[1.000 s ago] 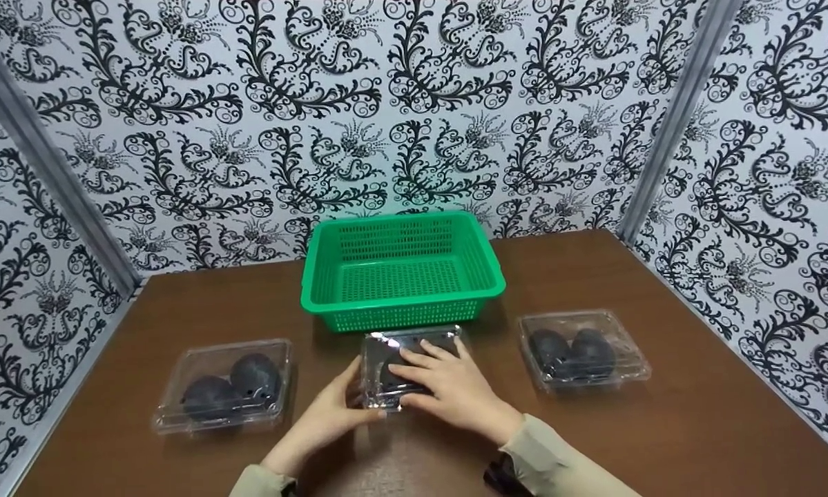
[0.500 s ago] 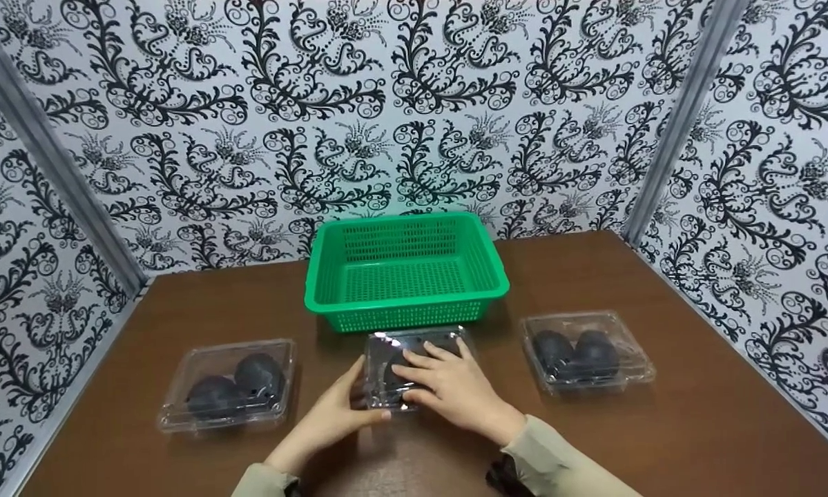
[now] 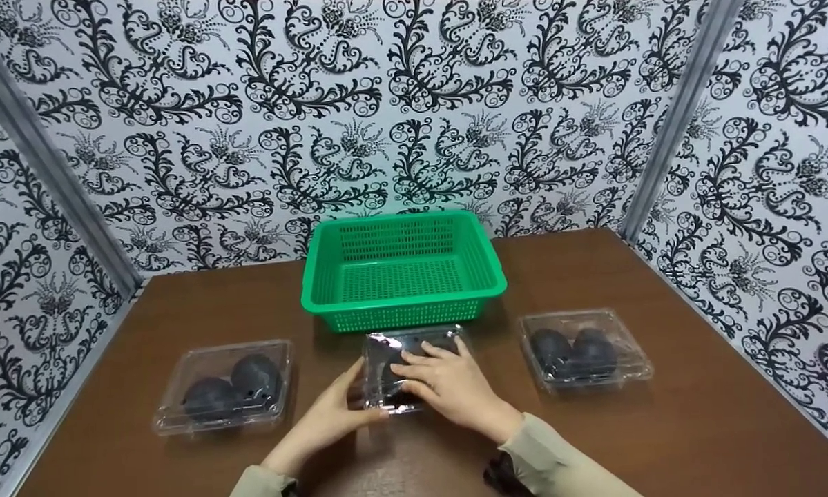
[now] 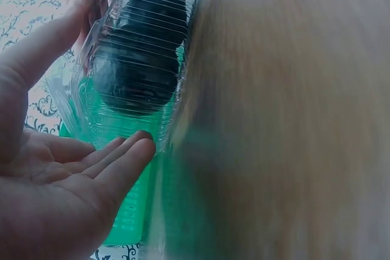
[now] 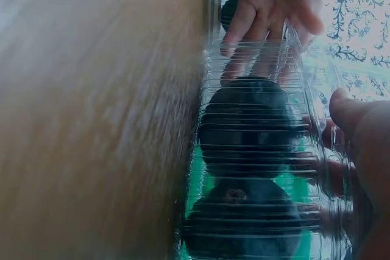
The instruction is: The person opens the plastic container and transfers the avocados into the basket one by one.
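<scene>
A clear plastic clamshell box (image 3: 384,348) stands in the middle of the brown table, its lid down over dark, egg-shaped avocados (image 5: 250,129). My left hand (image 3: 331,413) touches its left end with straight fingers, the thumb along the near corner. In the left wrist view, these extended fingers (image 4: 125,165) meet the clear end wall. Spread across the top of the lid lies my right hand (image 3: 455,386), which hides part of the fruit in the head view. The ribbed side wall shows two avocados in the right wrist view.
Right behind the box is a green perforated basket (image 3: 403,306) with nothing in it. Similar clamshells with two dark avocados each rest at left (image 3: 196,362) and right (image 3: 624,338). Patterned panels (image 3: 414,138) border the table at the back and sides.
My right hand's nearest digit has shifted slightly away from the box's near edge. The left hand and the boxes stay in place.
</scene>
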A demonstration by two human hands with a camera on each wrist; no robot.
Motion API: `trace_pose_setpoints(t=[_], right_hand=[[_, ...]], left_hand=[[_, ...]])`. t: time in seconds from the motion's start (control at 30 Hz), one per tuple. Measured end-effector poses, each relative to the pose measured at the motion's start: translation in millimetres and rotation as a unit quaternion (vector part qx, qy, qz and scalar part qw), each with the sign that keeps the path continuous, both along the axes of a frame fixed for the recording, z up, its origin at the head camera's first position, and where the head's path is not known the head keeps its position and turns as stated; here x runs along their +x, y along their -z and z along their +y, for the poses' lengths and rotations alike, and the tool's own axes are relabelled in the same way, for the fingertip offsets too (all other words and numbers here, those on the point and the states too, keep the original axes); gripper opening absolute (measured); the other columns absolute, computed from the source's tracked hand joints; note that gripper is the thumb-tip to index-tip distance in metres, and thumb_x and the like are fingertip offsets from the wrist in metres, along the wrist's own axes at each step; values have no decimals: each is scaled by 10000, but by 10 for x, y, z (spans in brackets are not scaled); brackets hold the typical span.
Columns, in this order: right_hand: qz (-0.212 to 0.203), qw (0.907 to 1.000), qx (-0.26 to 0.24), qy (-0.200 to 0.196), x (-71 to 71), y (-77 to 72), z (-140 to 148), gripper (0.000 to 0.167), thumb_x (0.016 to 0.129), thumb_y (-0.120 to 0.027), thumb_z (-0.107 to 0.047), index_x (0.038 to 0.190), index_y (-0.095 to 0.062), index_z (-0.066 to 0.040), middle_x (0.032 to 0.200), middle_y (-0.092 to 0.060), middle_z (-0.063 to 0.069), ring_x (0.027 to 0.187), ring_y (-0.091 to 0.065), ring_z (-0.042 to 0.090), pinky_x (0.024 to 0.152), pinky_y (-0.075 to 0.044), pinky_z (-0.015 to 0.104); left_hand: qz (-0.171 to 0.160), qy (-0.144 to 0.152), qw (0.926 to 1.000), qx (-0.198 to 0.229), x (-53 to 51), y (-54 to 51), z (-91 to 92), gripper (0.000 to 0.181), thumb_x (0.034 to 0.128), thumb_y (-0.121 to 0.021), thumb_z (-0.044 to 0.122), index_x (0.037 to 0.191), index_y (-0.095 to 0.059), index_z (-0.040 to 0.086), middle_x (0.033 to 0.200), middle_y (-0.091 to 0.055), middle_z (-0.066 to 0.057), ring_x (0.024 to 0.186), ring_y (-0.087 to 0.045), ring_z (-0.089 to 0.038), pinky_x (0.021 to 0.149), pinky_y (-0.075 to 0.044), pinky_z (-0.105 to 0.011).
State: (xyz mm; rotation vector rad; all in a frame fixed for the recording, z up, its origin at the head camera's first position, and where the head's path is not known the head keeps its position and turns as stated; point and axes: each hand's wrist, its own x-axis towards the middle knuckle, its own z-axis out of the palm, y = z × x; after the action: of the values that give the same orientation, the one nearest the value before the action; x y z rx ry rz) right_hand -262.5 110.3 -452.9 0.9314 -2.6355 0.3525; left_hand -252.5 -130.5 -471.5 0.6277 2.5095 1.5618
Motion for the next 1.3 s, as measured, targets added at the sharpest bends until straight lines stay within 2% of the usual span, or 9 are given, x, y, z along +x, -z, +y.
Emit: trace_pose_setpoints(t=[0.13,0.3,0.43,0.53,0.67,0.77,0.9,1.03,1.3], right_hand=[[19,9999,87,-61,0,-10,-3,438,968,-418,-554,1311,-609,-359,1353,-543,-101,1273,-497,257,1052,-220,692],[-12,9998,124,-172,16,9,24,480,944,-455,-573,1347,-580,-343,1381,-525,-76,1294,-473,267,1043,-206,712],[-8,9994,174,-285,9,31,33,551,917,-488,-605,1388,-539,-324,1423,-491,-64,1326,-434,284,1042,-194,718],[-24,9992,156,-362,8,26,50,625,897,-536,-607,1421,-501,-267,1461,-455,-47,1343,-409,289,1043,-196,715],[-305,9981,-66,-530,9,-14,104,649,864,-653,-524,1402,-507,-192,1508,-394,20,1358,-384,296,1060,-178,703],[-678,9956,-103,-633,17,-67,166,632,842,-706,-470,1385,-527,-201,1518,-375,53,1382,-340,309,1072,-155,696],[-989,9937,135,-515,50,-137,233,662,818,-726,-478,1410,-509,-276,1513,-385,36,1406,-272,354,1073,-145,699],[-1108,9928,248,-377,68,-182,251,684,796,-740,-490,1413,-504,-314,1512,-389,30,1398,-261,403,1063,-173,703],[-1251,9919,45,-208,59,-263,293,717,726,-797,-446,1367,-566,-221,1482,-434,32,1385,-303,385,1012,-283,704]], left_hand=[[125,-76,9999,21,-2,5,4,988,794,-797,319,1473,-222,-110,1409,-372,-345,1188,-517,-405,1007,-410,-542],[266,22,9996,53,3,13,6,942,818,-776,276,1451,-222,-149,1365,-398,-370,1147,-544,-408,970,-453,-517],[257,70,9995,152,-4,27,-18,942,820,-774,262,1461,-210,-136,1371,-396,-364,1148,-546,-399,966,-464,-494],[171,214,9990,352,-19,35,-22,939,826,-770,223,1471,-185,-128,1374,-398,-358,1149,-552,-394,959,-478,-463],[27,405,9967,706,-28,40,-6,925,832,-757,141,1474,-151,-132,1373,-404,-356,1152,-553,-401,946,-494,-420],[-77,406,9957,832,-15,43,8,923,832,-752,113,1479,-139,-125,1373,-408,-353,1153,-552,-402,943,-497,-415],[-101,287,9972,686,5,56,11,935,832,-760,172,1488,-153,-103,1386,-409,-342,1152,-557,-388,960,-481,-443],[-103,232,9977,628,14,55,10,934,834,-762,195,1484,-165,-108,1389,-405,-345,1154,-559,-384,969,-473,-444],[-283,188,9977,593,10,55,38,931,845,-756,229,1495,-170,-89,1425,-387,-313,1183,-538,-378,978,-463,-458]])
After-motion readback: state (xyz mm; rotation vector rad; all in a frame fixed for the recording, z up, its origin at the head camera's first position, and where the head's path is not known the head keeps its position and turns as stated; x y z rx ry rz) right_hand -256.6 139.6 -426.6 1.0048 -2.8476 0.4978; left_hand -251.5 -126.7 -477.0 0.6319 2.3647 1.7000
